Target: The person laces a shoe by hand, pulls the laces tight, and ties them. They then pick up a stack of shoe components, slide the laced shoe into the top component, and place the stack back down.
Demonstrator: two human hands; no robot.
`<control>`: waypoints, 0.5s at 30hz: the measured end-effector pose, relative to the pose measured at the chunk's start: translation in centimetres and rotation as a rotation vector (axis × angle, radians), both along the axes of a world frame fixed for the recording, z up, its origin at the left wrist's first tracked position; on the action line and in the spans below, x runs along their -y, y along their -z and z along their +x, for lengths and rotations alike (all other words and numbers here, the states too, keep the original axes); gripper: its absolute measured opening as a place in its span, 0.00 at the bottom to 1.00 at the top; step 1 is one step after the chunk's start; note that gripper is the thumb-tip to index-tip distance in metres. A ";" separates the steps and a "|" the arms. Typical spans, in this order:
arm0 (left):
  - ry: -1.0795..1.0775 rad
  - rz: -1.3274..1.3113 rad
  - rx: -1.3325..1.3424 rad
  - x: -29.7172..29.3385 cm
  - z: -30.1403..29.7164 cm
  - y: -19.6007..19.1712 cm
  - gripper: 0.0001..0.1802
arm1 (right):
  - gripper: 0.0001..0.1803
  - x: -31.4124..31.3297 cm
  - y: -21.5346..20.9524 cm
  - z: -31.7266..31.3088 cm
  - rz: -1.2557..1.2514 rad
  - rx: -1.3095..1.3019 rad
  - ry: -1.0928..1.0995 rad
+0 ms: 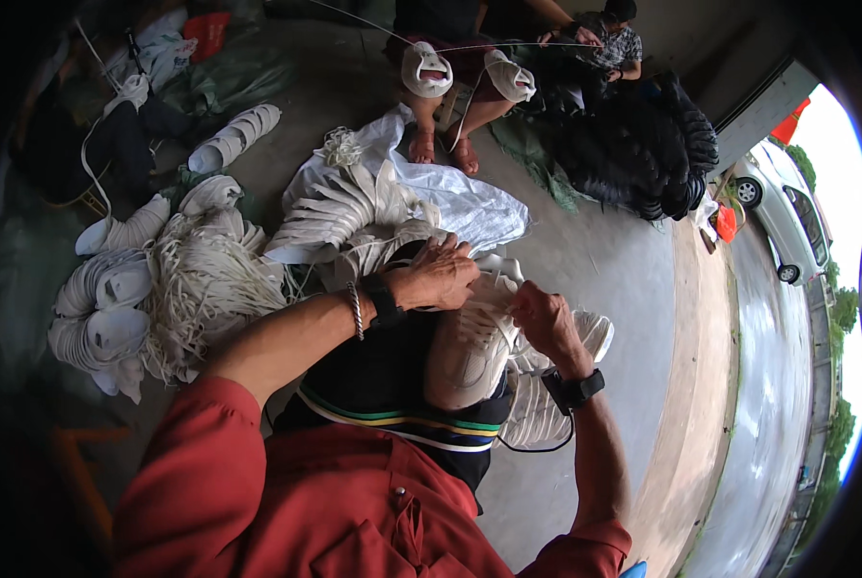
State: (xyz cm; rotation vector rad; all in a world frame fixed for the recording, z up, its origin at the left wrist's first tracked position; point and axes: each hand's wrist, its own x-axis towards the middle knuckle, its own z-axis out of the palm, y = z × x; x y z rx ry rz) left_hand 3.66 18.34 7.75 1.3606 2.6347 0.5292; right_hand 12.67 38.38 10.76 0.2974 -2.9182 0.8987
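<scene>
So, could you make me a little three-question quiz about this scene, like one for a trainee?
1. True or false: the person's left hand and right hand are both at the white lace-up shoe.
2. Which lies further left in the picture: the tangled heap of flat white strands or the crinkled white sheet?
3. The person wears the braided silvery bracelet on which wrist: A) right, B) left, C) both?

Key: 1. True. 2. The heap. 3. B.

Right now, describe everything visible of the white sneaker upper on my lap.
The white sneaker upper looks synthetic, with overlapping panels and white laces crossing its front. It lies over your lap, rounded toe toward your body. Your left hand and right hand are at its laced end; exact fingertip contact is unclear.
</scene>
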 end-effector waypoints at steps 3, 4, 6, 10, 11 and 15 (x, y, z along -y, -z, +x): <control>-0.073 -0.056 -0.087 -1.3 0.6 0.5 0.11 | 0.03 0.2 0.3 0.1 -0.095 0.016 0.030; -0.052 -0.043 -0.088 -1.5 0.7 0.4 0.11 | 0.03 0.2 0.6 0.2 -0.084 0.002 0.050; -0.029 -0.029 -0.092 -1.9 1.3 0.3 0.10 | 0.04 0.0 0.9 0.4 -0.093 0.006 0.054; 0.170 0.519 -0.168 -2.3 6.7 -1.8 0.07 | 0.04 -0.5 1.3 0.0 -0.137 -0.048 0.002; 0.276 0.596 -0.105 -2.7 9.2 -3.7 0.05 | 0.04 -0.3 0.9 0.2 -0.137 -0.115 -0.055; 0.453 0.667 0.079 -4.1 11.8 -3.1 0.05 | 0.04 -0.2 1.2 0.3 -0.201 0.033 0.055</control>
